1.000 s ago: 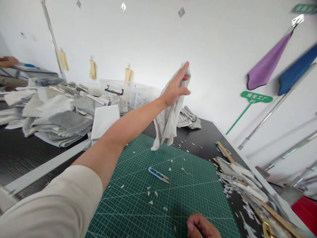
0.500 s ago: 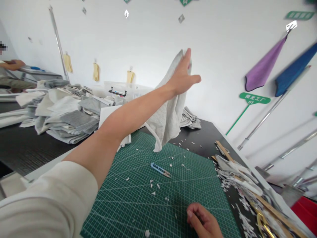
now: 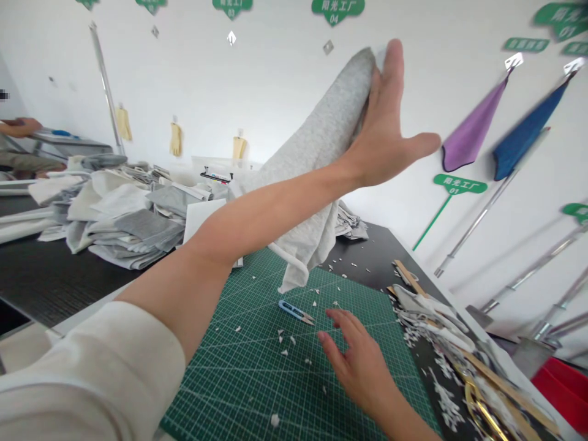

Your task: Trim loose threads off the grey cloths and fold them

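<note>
My left hand (image 3: 381,144) is raised high in front of the wall, thumb spread, with a light grey piece of knit fabric (image 3: 326,128) caught at its fingers. Some of those fingers are hidden by the cloth, which hangs behind my forearm down to just above the green cutting mat (image 3: 248,367). Over the mat, my right hand (image 3: 361,361) is empty, thumb and fingers apart. Just left of its fingertips lie blue thread snips (image 3: 295,312), untouched. Small white scraps (image 3: 274,420) are scattered around them.
Piled grey and white fabric (image 3: 133,214) covers the left table. At right lie wooden strips (image 3: 509,383), gold-handled scissors (image 3: 475,398) and more scraps. A smaller fabric stack (image 3: 351,223) stands at the back. Another person's arm (image 3: 21,127) shows far left.
My left hand has risen and come closer, lifting the fabric with it. My right hand has moved up and forward over the mat from the bottom edge, and its curled fingers have opened.
</note>
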`<action>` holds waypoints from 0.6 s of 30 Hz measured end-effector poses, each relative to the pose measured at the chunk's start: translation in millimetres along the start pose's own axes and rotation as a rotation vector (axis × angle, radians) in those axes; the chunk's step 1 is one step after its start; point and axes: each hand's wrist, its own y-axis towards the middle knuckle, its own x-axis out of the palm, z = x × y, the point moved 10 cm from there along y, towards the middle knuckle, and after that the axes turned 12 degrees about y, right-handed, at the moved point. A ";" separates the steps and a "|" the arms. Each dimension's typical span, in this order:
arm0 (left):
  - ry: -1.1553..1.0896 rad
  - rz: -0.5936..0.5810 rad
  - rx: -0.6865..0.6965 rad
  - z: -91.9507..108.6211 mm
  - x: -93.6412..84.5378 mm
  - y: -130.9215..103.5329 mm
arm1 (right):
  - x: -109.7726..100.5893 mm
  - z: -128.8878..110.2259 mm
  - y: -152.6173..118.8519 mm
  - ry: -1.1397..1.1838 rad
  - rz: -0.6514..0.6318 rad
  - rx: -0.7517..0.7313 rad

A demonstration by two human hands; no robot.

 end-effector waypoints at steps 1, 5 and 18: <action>0.006 -0.006 -0.025 5.6 3.4 -2.7 | -1.7 -5.6 11.9 -0.042 0.035 0.021; 0.002 -0.015 -0.126 8.4 17.3 -7.8 | 0.8 -15.5 46.8 -0.124 0.103 0.123; 0.182 0.184 -0.583 -100.5 -30.3 -32.5 | -100.0 -1.5 24.1 -0.154 0.263 0.151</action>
